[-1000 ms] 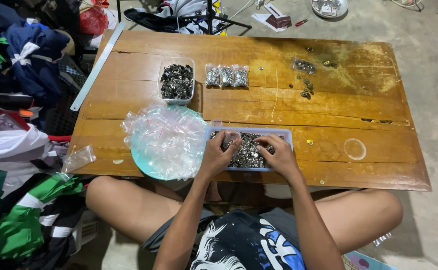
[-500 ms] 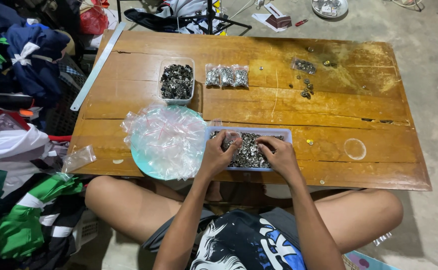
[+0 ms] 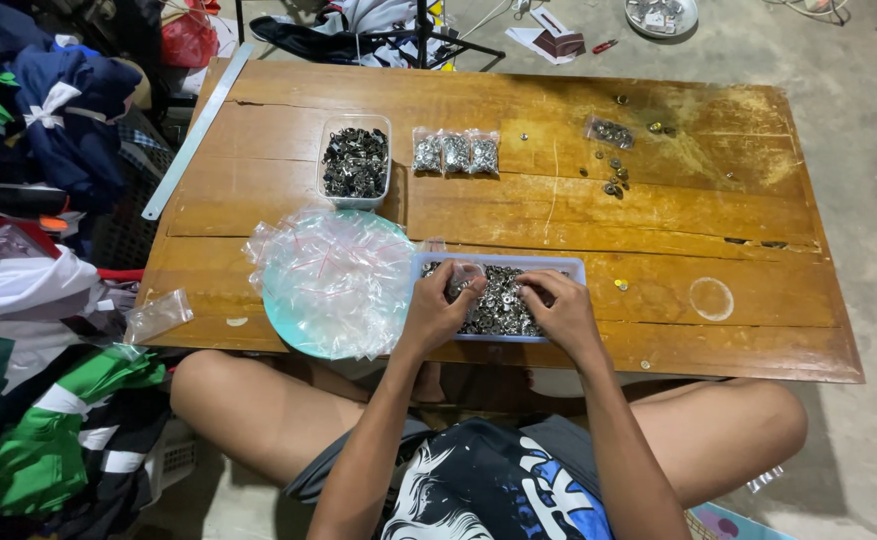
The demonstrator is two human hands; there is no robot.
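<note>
While both rest in the tray (image 3: 573,268), left hand (image 3: 438,312) pinches a small bag (image 3: 461,276); right hand (image 3: 556,310) pinches metal parts (image 3: 498,305).

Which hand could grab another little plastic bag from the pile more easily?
Probably the left hand: the pile of clear bags lies right beside it, while the right hand sits across the tray of metal bits.

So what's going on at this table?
A person sits cross-legged at a low wooden table, both hands in a shallow tray of small metal parts. The left hand pinches a small clear bag over it; the right hand picks at the parts. A pile of bags lies beside the tray.
</note>
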